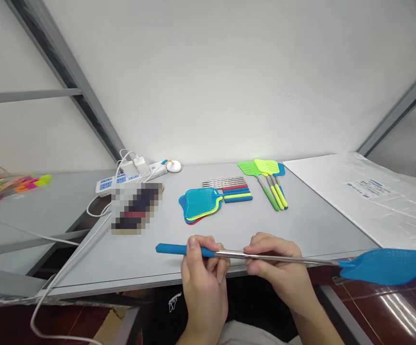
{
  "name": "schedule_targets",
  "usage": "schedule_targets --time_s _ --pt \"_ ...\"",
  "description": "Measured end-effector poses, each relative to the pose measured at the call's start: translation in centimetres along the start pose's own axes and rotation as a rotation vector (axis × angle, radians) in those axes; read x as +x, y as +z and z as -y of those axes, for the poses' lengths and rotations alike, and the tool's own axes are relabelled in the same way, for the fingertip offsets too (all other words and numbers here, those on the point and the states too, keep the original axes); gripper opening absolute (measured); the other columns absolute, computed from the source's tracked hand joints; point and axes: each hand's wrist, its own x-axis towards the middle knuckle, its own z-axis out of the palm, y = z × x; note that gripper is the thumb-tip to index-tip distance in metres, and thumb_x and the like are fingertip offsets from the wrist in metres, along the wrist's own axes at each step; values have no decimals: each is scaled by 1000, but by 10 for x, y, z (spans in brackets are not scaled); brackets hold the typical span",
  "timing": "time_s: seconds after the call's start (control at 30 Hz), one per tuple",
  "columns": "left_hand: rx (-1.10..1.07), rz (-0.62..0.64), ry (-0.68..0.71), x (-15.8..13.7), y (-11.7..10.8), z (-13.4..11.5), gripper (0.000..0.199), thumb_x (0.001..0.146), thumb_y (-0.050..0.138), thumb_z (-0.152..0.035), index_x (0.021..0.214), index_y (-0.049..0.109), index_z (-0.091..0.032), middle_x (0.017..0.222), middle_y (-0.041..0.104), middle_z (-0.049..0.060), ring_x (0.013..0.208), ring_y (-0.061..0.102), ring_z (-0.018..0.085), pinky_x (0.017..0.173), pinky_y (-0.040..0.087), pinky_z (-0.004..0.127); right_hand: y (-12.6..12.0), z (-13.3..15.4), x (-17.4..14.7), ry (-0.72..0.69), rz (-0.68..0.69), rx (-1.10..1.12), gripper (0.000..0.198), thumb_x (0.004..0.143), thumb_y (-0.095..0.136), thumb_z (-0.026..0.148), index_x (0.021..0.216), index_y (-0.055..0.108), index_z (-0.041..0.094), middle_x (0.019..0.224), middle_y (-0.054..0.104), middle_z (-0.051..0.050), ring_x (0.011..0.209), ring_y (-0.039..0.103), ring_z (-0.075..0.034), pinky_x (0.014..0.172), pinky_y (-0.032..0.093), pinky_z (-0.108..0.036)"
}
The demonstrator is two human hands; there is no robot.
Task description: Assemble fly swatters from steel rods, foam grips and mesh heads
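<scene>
A blue fly swatter with an extended metal rod lies across both my hands, just over the table's front edge. My left hand wraps round its blue handle, thumb on top. Further along, my right hand pinches the metal rod between thumb and fingers. The blue swatter head reaches out to the right. Beyond my hands lies a stack of loose swatter heads, blue on top, with yellow and red below. Beside them are several handles in red, blue and yellow, and a row of metal rods.
Several assembled green, yellow and blue fly swatters lie at the back right. A white wrapped package covers the table's right side. At left are a power strip with chargers, white cables and a blurred-out item. Colourful pieces lie far left.
</scene>
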Motion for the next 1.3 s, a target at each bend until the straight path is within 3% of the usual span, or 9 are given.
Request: schedule_targets --time_s 0.13,0.37,0.53,0.63,0.8,0.9,1.17,1.3 --pt "-26 -63 24 14 -6 -11 35 93 53 -48 74 54 -18 52 27 -9 38 26 4 41 28 19 -17 -1 -2 4 -93 231 7 84 71 30 89 73 26 68 55 2 54 52 -11 50 46 -27" --pt "-28 -113 31 21 -10 -17 33 91 56 -49 76 54 -19 49 26 -10 36 24 4 40 27 19 -22 8 3 -43 -376 396 38 91 50 56 83 71 26 64 48 0 56 47 -13 51 44 -28" --pt "-30 -134 26 21 -9 -15 32 91 57 -48 76 54 -19 49 26 -10 36 23 4 39 26 19 -21 8 6 -139 -676 282 37 95 46 48 95 74 23 78 56 -4 73 53 -17 58 46 -29" --pt "-58 -136 23 15 -2 -4 34 92 54 -49 75 53 -20 48 24 -10 36 24 4 39 25 19 -5 2 9 -212 -765 171 32 95 48 43 101 73 23 92 63 -7 82 57 -19 58 46 -29" --pt "-78 -1 -48 -5 14 15 40 95 47 -53 72 51 -20 47 26 -10 34 29 5 43 33 21 43 -10 9 -91 -588 179 30 96 50 42 104 74 25 96 70 -5 74 61 -16 66 51 -30" --pt "-94 32 -24 -9 17 15 40 96 45 -51 71 50 -20 48 27 -9 34 30 4 44 34 21 57 -10 5 -90 -548 227 30 96 50 43 105 74 28 98 72 -4 78 63 -15 74 53 -30" --pt "-94 114 -54 1 11 7 40 96 46 -51 72 53 -19 46 28 -9 36 30 4 45 33 20 49 -16 2 -92 -464 219 32 99 45 43 113 70 28 102 72 -4 91 65 -17 77 52 -32" --pt "35 241 -194 15 2 -3 35 90 56 -53 93 61 -18 48 33 -9 40 31 4 45 29 19 32 -16 8 -22 -432 186 27 95 55 41 110 70 25 97 70 -3 81 63 -15 78 50 -33"
